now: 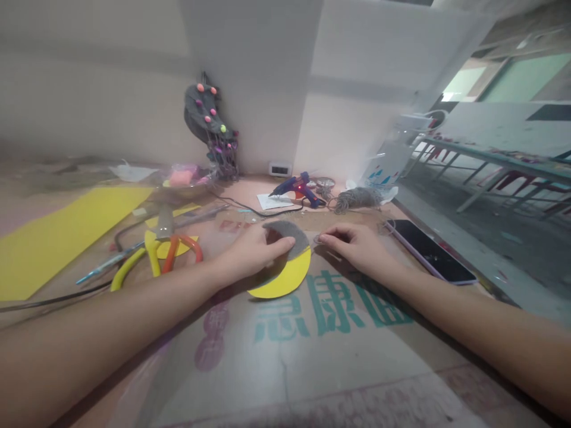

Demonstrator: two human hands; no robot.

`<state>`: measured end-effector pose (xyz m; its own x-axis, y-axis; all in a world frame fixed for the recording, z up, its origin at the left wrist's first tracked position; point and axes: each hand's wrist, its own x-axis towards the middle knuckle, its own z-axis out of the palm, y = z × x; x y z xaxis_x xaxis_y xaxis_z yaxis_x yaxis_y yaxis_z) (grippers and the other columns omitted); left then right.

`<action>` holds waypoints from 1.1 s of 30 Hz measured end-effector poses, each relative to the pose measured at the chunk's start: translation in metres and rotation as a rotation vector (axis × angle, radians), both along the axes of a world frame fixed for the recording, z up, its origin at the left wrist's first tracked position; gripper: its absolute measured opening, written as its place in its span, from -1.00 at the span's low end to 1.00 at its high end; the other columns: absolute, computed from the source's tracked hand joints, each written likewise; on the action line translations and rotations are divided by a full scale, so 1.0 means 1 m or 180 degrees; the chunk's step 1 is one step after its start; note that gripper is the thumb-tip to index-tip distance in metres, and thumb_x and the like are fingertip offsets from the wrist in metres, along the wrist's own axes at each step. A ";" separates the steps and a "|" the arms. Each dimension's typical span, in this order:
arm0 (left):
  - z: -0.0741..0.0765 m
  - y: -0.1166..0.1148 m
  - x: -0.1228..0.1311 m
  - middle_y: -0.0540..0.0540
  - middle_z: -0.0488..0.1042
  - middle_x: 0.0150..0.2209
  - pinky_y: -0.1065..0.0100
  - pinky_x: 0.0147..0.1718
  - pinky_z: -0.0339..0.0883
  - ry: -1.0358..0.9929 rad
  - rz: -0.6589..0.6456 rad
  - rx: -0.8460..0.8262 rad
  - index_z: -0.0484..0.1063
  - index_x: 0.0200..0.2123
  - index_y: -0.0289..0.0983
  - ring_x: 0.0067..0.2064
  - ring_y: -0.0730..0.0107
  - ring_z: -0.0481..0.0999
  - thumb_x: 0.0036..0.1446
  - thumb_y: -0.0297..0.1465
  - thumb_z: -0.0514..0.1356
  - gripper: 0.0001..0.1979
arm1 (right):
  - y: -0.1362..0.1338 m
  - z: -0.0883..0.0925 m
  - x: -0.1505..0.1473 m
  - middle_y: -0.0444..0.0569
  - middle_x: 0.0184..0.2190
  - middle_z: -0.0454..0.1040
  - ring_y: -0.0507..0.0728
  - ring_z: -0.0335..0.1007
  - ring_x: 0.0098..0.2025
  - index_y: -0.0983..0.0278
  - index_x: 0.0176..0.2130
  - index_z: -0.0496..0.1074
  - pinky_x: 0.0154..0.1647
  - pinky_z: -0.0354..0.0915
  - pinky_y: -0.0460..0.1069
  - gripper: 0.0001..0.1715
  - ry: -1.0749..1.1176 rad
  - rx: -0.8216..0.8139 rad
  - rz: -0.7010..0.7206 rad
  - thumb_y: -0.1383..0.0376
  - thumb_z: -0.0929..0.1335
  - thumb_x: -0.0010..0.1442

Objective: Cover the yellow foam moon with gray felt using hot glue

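Note:
My left hand (254, 252) rests on a round yellow foam disc (285, 278) topped by a grey felt piece (289, 233). Its fingers curl over the grey piece and press it down. My right hand (352, 244) lies just to the right of the disc, fingers drawn together in a pinch at the disc's edge. What it pinches is too small to make out. Both pieces lie on a sheet of printed cardboard (321, 333).
Scissors with yellow and orange handles (165, 252) lie to the left near a yellow sheet (57, 235). A blue glue gun (298, 189), a ball of twine (357, 199) and a phone (430, 252) sit behind and to the right. A decorated grey craft piece (209, 122) leans on the wall.

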<state>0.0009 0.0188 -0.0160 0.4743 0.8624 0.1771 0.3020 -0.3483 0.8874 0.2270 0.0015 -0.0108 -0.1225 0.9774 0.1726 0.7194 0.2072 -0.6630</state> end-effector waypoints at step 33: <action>-0.001 -0.002 0.001 0.00 0.40 -0.53 0.47 -0.59 0.16 0.0299 -0.0210 -0.0351 0.41 -0.41 -0.30 -0.53 0.46 0.34 0.07 -0.05 0.14 -0.60 | -0.021 0.015 -0.021 -0.08 -0.41 0.45 0.08 0.36 -0.31 0.27 -0.45 0.41 -0.23 0.24 -0.03 -0.79 0.0275 0.0244 0.0677 0.23 0.30 0.15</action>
<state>0.0014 0.0168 -0.0169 0.5406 0.8406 0.0351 0.3652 -0.2720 0.8903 0.2058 -0.0194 0.0038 -0.3059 0.9147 0.2641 0.5954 0.4002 -0.6966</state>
